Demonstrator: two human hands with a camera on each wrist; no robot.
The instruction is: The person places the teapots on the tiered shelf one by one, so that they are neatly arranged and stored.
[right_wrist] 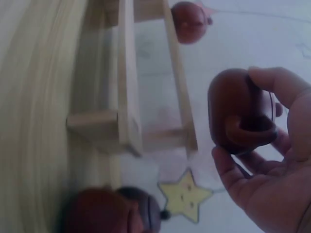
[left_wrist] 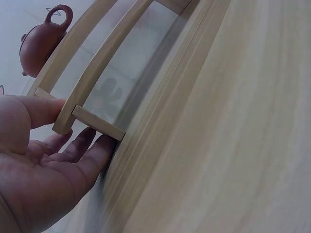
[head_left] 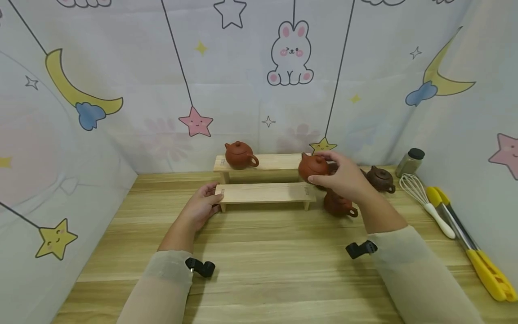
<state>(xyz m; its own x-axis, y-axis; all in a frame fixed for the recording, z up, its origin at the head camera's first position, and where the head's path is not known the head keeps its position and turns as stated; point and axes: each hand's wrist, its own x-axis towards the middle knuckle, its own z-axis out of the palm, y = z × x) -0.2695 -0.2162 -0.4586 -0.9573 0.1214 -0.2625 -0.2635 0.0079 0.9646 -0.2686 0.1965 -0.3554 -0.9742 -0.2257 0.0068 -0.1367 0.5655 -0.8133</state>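
My right hand point(head_left: 344, 176) grips a reddish-brown clay teapot point(head_left: 311, 167), thumb on one side and fingers on the other. In the right wrist view this held teapot point(right_wrist: 228, 107) hangs apart from the shelves, its handle facing the camera. With the left hand point(head_left: 201, 206) I hold the left end of the low front wooden stand point(head_left: 263, 193). The left wrist view shows the thumb on the board point(left_wrist: 90, 73) and the fingers under it by the leg. A similar teapot point(head_left: 238, 155) sits on the left of the taller rear stand point(head_left: 279, 161).
Right of the stands, another reddish teapot point(head_left: 339, 204) rests on the wooden table point(head_left: 259, 270). Farther right are a dark brown teapot point(head_left: 380, 179), a jar with black lid point(head_left: 410, 163), a white whisk point(head_left: 429, 207) and yellow-ended tongs point(head_left: 481, 265). A printed curtain point(head_left: 243, 67) stands behind.
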